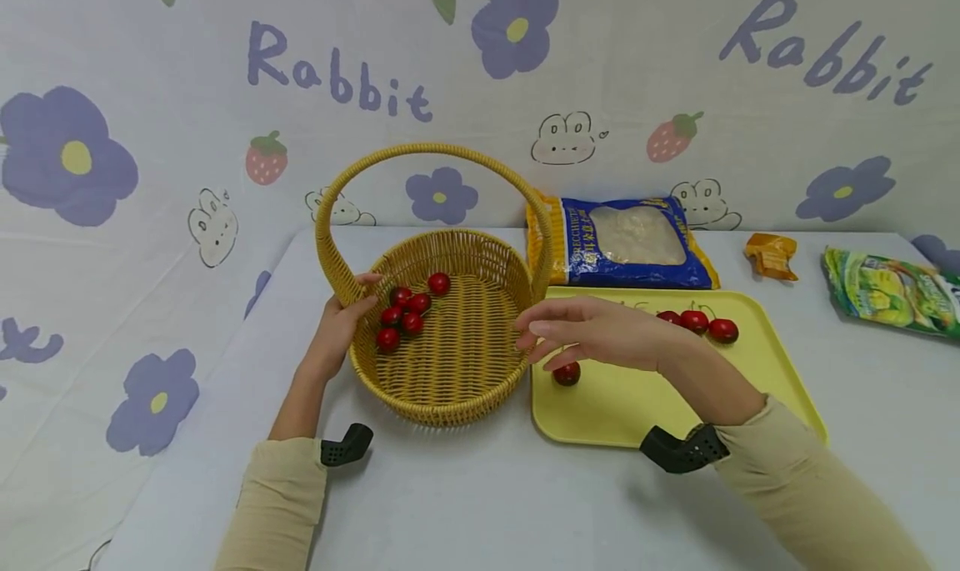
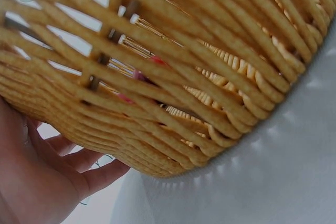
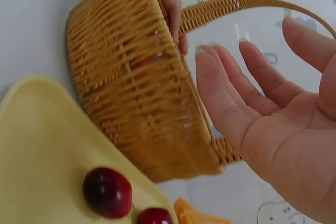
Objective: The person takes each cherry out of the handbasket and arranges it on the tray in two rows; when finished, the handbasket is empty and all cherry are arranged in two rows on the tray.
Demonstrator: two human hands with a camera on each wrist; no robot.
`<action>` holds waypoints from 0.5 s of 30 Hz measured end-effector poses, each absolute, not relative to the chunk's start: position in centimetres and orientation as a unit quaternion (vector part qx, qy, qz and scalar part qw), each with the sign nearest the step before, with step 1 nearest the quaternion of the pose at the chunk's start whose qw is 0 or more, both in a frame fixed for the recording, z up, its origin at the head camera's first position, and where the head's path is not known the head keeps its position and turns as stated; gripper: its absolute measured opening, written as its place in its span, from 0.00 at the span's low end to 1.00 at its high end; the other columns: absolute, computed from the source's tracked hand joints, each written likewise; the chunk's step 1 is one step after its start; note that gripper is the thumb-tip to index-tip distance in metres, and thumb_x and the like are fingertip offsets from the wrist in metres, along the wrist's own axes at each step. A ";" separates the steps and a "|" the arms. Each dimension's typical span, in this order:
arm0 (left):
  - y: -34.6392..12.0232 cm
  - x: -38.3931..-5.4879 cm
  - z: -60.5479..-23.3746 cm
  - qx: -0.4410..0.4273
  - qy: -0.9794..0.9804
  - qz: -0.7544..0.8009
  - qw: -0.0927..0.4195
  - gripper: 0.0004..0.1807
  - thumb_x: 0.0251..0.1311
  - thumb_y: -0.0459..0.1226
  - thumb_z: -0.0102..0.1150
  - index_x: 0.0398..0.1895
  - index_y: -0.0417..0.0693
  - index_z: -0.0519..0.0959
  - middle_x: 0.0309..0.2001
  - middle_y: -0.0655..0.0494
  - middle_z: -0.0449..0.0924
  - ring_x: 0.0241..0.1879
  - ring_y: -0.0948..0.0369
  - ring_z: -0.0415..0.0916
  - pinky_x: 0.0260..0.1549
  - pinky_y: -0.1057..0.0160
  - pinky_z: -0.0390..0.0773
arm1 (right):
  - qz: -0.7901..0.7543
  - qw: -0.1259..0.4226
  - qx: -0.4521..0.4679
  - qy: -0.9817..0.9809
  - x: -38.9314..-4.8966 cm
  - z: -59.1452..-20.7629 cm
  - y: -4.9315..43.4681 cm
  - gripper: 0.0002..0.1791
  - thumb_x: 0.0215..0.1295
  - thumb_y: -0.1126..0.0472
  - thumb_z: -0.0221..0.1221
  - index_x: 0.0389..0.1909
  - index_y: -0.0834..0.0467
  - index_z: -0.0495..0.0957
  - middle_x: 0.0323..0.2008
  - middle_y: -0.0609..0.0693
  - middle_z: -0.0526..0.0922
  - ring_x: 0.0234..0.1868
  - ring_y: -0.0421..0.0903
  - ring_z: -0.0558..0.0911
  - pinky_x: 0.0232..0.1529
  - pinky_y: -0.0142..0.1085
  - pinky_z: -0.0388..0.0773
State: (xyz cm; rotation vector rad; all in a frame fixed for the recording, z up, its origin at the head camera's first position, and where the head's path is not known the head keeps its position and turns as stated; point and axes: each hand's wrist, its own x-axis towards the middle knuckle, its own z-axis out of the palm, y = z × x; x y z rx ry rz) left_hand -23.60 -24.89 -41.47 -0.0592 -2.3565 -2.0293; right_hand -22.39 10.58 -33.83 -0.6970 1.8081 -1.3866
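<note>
A yellow wicker basket (image 1: 442,410) with a tall arched handle stands in the middle of the table. My left hand (image 1: 335,325) grips its left rim beside the foot of the handle. Several red cherries (image 1: 412,323) lie in the basket's left half. Above the right rim hovers my right hand (image 1: 600,331); in the right wrist view its palm (image 3: 294,140) shows nothing held and the fingers are loosely bent. Beneath that hand, a cherry (image 1: 567,374) lies near the left edge of a yellow tray (image 1: 637,417). More cherries (image 1: 694,322) sit at the tray's back, partly hidden by the hand.
A blue and yellow food bag (image 1: 637,242) lies behind the tray. Right of it are a small orange packet (image 1: 771,256) and a green packet (image 1: 892,292). A printed white cloth (image 1: 450,71) hangs behind the table. The basket handle arches high over the basket.
</note>
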 end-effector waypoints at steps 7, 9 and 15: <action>-24.9 -23.6 -41.5 -0.015 -0.757 -0.653 0.018 0.21 0.71 0.33 0.42 0.65 0.36 0.64 0.66 0.42 0.62 0.65 0.53 0.56 0.64 0.53 0.50 | -0.581 0.380 -0.269 0.668 -23.1 -34.0 7.1 0.26 0.77 0.52 0.42 0.66 0.66 0.62 0.61 0.63 0.68 0.61 0.59 0.69 0.58 0.45 0.69; -24.9 -23.7 -41.6 -0.015 -0.756 -0.654 0.018 0.21 0.71 0.33 0.42 0.65 0.36 0.64 0.66 0.42 0.62 0.65 0.53 0.56 0.64 0.53 0.50 | -0.590 0.386 -0.262 0.659 -23.3 -34.1 6.1 0.26 0.77 0.53 0.40 0.67 0.67 0.61 0.62 0.62 0.68 0.62 0.59 0.69 0.59 0.47 0.67; -24.9 -23.7 -41.6 -0.014 -0.755 -0.656 0.019 0.21 0.71 0.33 0.42 0.65 0.37 0.65 0.66 0.43 0.62 0.65 0.53 0.56 0.64 0.54 0.51 | -0.607 0.392 -0.231 0.652 -23.9 -34.7 3.3 0.26 0.78 0.54 0.37 0.68 0.66 0.60 0.64 0.65 0.65 0.64 0.62 0.65 0.62 0.51 0.62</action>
